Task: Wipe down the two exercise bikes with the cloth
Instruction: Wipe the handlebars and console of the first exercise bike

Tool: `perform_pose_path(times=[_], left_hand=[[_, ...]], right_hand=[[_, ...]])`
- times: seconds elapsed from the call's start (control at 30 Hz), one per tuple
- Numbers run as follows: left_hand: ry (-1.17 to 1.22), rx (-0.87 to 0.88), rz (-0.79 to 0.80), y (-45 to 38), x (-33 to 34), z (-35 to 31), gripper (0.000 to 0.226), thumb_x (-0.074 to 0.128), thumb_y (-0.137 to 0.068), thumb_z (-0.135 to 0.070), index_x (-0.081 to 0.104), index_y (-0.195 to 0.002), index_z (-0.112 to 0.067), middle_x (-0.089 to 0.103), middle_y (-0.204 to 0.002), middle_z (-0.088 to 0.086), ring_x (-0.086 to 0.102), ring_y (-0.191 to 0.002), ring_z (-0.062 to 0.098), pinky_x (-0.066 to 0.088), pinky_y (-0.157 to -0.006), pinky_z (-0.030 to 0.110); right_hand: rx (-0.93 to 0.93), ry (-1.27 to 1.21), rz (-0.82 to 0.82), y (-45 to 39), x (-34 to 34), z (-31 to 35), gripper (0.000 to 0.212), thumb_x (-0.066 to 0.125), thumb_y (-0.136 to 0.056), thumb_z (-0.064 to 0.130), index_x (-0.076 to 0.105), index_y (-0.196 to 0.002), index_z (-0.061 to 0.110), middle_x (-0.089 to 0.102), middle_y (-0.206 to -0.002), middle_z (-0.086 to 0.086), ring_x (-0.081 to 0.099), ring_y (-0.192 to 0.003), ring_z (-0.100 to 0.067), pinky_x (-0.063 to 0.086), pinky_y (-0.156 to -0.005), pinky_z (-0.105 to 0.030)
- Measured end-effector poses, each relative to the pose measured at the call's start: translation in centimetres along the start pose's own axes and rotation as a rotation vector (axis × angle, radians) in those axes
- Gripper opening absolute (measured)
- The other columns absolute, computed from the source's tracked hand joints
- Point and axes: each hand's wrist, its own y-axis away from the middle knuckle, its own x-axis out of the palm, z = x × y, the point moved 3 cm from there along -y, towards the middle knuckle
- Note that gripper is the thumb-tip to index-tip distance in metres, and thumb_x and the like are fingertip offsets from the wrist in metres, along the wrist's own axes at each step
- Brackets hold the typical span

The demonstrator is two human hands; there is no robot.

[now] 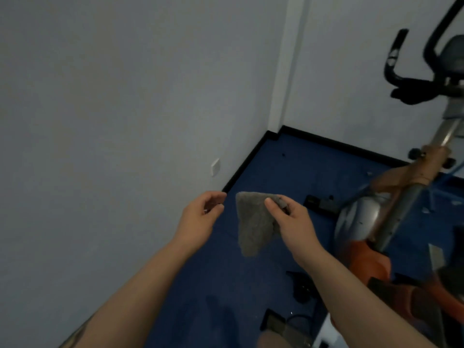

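A grey cloth (253, 222) hangs in the air in front of me, pinched at its upper right corner by my right hand (288, 219). My left hand (200, 214) is just left of the cloth, apart from it, with loosely curled fingers and nothing in it. One exercise bike (391, 209) stands at the right, silver and orange, with black handlebars (411, 84) up high and a console at the frame's right edge. Only this one bike is in view.
A pale wall fills the left and back, meeting blue carpet (288, 167) at a black skirting. A white wall socket (215, 167) sits low on the left wall. Black bike feet and dark objects (301, 287) lie on the carpet near the bike.
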Motion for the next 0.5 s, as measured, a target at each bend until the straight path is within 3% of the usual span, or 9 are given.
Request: perform_pose_path(times=[0.1,0.3,0.4,0.5], left_hand=[[0.053,0.042,0.115,-2.5,2.1,0.1,0.028,0.058,-0.092,0.0,0.064,-0.103,-0.026,0.067,-0.102,-0.011,0.06,-0.089,-0.012,0.043,-0.082,0.005],[0.079,0.038,0.276,-9.0,6.2,1.1,0.032,0.059,-0.093,-0.006,0.062,-0.103,-0.036,0.067,-0.112,-0.01,0.061,-0.107,0.004,0.047,-0.095,0.023],[0.076,0.085,0.339,-13.7,7.8,0.2,0.032,0.059,-0.093,-0.004,0.062,-0.104,-0.034,0.067,-0.114,-0.009,0.061,-0.108,0.005,0.047,-0.096,0.022],[0.057,0.132,0.358,-19.0,9.7,-1.7,0.028,0.058,-0.093,-0.003,0.064,-0.11,-0.024,0.067,-0.114,-0.004,0.061,-0.108,0.008,0.047,-0.096,0.022]], right_hand=[[0.022,0.01,-0.083,-1.5,-0.3,0.0,0.02,0.053,-0.099,0.026,0.071,-0.093,0.018,0.073,-0.083,0.007,0.068,-0.08,-0.006,0.053,-0.067,-0.02],[0.061,-0.002,-0.228,-5.9,-3.0,-0.3,0.025,0.049,-0.1,0.03,0.071,-0.093,0.018,0.073,-0.089,0.0,0.069,-0.084,-0.013,0.055,-0.072,-0.025],[0.056,-0.042,-0.303,-9.1,-4.8,-0.3,0.025,0.05,-0.099,0.03,0.071,-0.093,0.019,0.074,-0.089,0.001,0.069,-0.085,-0.013,0.056,-0.074,-0.027],[0.031,-0.053,-0.35,-12.7,-6.8,0.4,0.024,0.05,-0.099,0.029,0.071,-0.093,0.018,0.073,-0.083,0.005,0.068,-0.08,-0.008,0.053,-0.069,-0.021]])
